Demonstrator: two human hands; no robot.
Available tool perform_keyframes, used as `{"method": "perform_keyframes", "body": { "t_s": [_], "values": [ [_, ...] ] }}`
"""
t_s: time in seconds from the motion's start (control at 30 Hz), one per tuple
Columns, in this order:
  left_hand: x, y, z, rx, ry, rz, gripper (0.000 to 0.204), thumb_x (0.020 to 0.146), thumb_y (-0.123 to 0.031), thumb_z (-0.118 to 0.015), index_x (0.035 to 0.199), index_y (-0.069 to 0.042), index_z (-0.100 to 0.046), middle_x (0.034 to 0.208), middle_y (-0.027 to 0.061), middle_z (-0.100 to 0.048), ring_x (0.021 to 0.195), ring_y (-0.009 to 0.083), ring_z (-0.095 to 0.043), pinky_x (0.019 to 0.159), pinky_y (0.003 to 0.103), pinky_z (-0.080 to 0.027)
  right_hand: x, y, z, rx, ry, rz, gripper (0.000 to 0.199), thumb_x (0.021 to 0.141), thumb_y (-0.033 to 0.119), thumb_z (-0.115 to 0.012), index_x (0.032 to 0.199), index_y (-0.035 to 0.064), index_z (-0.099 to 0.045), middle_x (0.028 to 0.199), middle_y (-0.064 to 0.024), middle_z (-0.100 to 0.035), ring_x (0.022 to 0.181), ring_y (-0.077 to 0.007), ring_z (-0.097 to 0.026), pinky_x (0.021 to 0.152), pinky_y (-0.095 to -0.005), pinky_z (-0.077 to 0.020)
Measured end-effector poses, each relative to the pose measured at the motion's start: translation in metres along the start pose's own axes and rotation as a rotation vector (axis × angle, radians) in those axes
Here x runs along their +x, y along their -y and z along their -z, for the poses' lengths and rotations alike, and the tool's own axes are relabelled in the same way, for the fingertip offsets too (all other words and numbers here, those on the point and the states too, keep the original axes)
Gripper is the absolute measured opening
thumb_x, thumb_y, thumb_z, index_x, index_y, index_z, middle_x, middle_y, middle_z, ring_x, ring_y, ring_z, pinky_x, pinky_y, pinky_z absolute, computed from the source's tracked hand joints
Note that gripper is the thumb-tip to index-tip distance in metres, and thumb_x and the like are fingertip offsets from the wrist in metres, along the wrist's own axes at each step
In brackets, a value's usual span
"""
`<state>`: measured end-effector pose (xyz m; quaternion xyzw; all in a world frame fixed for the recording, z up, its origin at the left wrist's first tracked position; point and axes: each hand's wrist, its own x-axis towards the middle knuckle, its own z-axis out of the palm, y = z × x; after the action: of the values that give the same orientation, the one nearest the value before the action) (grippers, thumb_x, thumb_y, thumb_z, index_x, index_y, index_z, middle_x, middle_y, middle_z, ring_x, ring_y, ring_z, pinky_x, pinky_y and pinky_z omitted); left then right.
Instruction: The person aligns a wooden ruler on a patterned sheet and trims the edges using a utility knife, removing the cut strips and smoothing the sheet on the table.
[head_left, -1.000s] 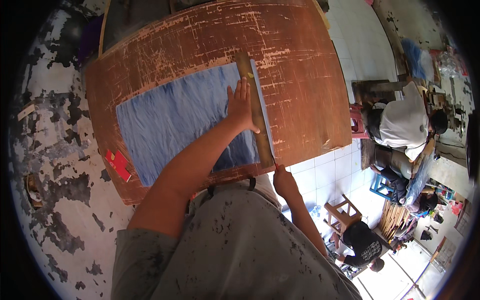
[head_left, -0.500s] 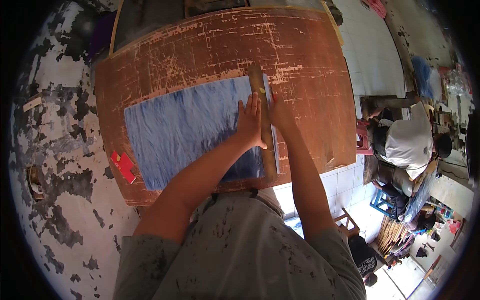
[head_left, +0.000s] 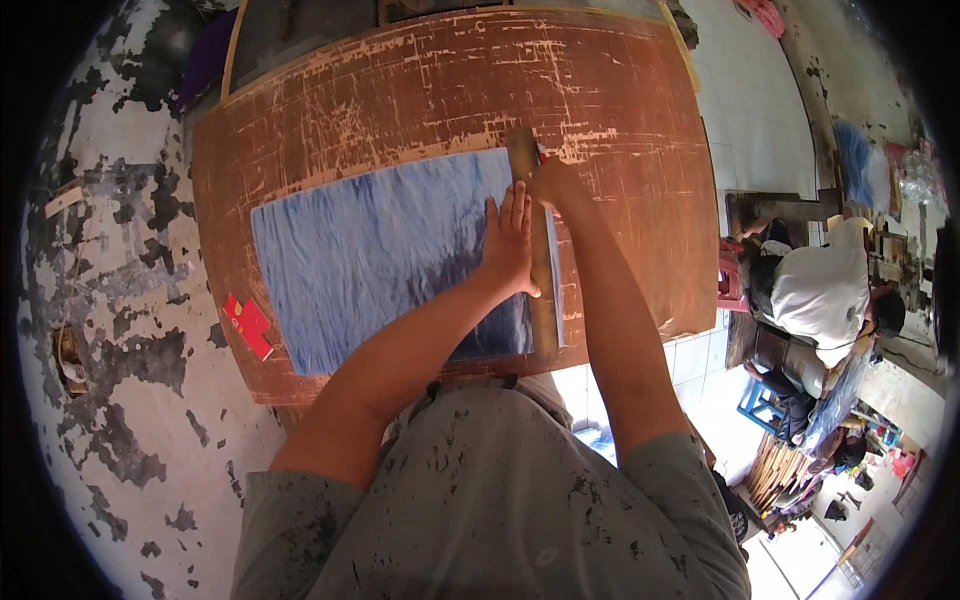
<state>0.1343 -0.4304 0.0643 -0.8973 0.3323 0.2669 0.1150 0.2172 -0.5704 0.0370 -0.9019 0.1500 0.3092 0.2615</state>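
A blue-and-white streaked sheet (head_left: 375,260) lies flat on a scratched reddish-brown table (head_left: 640,230). Across its right end runs a long, narrow wooden straightedge (head_left: 544,325), with a thin strip of the sheet showing beyond it. My left hand (head_left: 511,245) presses down on the straightedge and the sheet beside it, fingers stretched out and thumb spread. Closed near the far end of the straightedge, along its right side, is my right hand (head_left: 556,187). It grips a slim red tool (head_left: 541,152); the fingers hide most of it, so its kind is unclear.
A red card-like piece (head_left: 248,326) lies at the table's left edge. A peeling wall (head_left: 130,400) stands close on the left. Off to the right, a person in a white shirt (head_left: 822,285) sits low beside a red stool (head_left: 732,275), with other people further back.
My right hand has moved away from me along the straightedge, with the red tool in it. My left hand stays pressed in place on the straightedge.
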Motion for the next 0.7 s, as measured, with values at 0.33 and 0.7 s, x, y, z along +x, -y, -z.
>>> {"method": "perform_keyframes", "body": {
  "t_s": [0.33,0.7],
  "values": [
    [-0.006,-0.017,-0.004,-0.05,-0.047,-0.083,0.159,0.055,-0.082,-0.083,0.164,0.008,-0.011,0.171,0.0318,0.005,0.161,0.0435,0.004,0.125,0.068,-0.01,-0.051,-0.048,-0.045,0.108,-0.211,0.008,0.044,0.099,0.028,-0.059,0.122,-0.0093,-0.061,0.109,-0.0329,-0.07,0.103,-0.0473,-0.071,0.084,-0.0513,-0.058],
    [-0.004,-0.016,-0.005,0.014,0.015,-0.059,0.161,0.058,-0.086,-0.079,0.163,0.011,-0.006,0.171,0.0326,0.007,0.161,0.0433,0.007,0.124,0.07,-0.008,-0.239,-0.104,-0.144,0.204,-0.029,-0.252,0.043,0.109,0.032,-0.038,0.119,-0.0055,-0.056,0.102,-0.0413,-0.067,0.101,-0.057,-0.066,0.09,-0.0617,-0.0518]
  ]
}}
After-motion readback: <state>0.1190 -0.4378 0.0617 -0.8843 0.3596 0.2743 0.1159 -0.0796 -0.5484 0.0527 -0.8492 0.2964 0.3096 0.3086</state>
